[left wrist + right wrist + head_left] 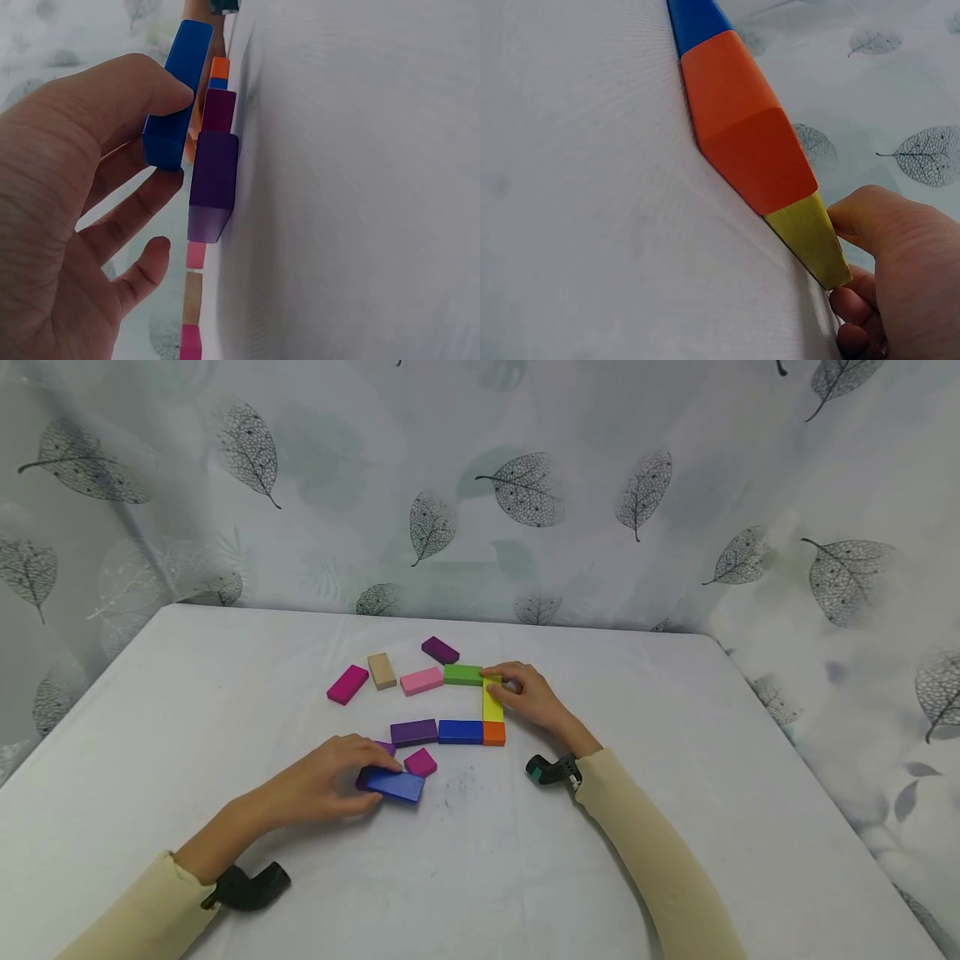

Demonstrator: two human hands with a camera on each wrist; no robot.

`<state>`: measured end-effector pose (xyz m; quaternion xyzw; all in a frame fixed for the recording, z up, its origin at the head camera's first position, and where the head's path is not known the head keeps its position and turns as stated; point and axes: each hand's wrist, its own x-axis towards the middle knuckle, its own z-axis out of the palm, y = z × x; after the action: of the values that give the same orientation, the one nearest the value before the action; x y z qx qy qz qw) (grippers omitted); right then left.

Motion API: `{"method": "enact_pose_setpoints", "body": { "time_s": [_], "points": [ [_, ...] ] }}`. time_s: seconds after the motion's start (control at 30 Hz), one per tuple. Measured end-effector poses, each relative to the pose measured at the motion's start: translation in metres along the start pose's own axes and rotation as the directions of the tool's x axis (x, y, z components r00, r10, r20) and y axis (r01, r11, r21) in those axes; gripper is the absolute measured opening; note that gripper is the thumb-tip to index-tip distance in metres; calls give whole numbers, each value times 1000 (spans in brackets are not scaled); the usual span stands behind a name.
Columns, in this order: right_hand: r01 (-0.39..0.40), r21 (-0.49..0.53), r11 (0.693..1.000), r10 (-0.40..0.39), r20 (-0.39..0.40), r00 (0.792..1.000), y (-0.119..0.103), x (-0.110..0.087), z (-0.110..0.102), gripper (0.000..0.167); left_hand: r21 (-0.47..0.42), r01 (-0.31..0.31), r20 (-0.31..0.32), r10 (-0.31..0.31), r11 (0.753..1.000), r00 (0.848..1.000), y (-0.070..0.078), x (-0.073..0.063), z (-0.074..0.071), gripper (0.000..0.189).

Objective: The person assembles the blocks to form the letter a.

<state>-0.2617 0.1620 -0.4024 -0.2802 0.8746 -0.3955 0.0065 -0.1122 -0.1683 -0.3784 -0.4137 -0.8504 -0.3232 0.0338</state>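
Observation:
My left hand (322, 785) pinches a blue block (397, 785) between thumb and fingers. In the left wrist view, that blue block (184, 82) is tilted and held off the table beside a purple block (215, 176). A small magenta block (421, 762) lies just beyond it. My right hand (536, 697) holds the yellow block (492, 703) with thumb and fingertips, the fingertips at its far end by a green block (462, 675). An orange block (493, 733) abuts the yellow one's near end. A second blue block (461, 732) and a dark purple block (413, 732) continue that row leftward.
Beyond the row lie a pink block (422, 682), a beige block (382, 671), a magenta block (348, 685) and another dark purple block (440, 650). A white cloth (480, 877) covers the table. A leaf-patterned curtain (322, 552) hangs behind.

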Motion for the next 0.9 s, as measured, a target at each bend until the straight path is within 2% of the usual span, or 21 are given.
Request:
{"method": "enact_pose_setpoints", "body": {
  "time_s": [0.23, 0.6, 0.9],
  "points": [
    [-18, -4, 1000, 18, 8, 1000, -2, 0, 0, 33, -4, 12, 12, -12, 1000, 1000, 3, -2, 3, 43],
    [-35, -9, 999, 35, 12, 999, -2, -1, 1, 34, 26, -18, 16, 18, 1000, 1000, 5, -2, 5, 42],
    [-37, -12, 999, 37, 6, 999, -3, -1, 1, 33, 43, -117, 39, 115, 992, 993, 7, -1, 8, 39]
  ]
}}
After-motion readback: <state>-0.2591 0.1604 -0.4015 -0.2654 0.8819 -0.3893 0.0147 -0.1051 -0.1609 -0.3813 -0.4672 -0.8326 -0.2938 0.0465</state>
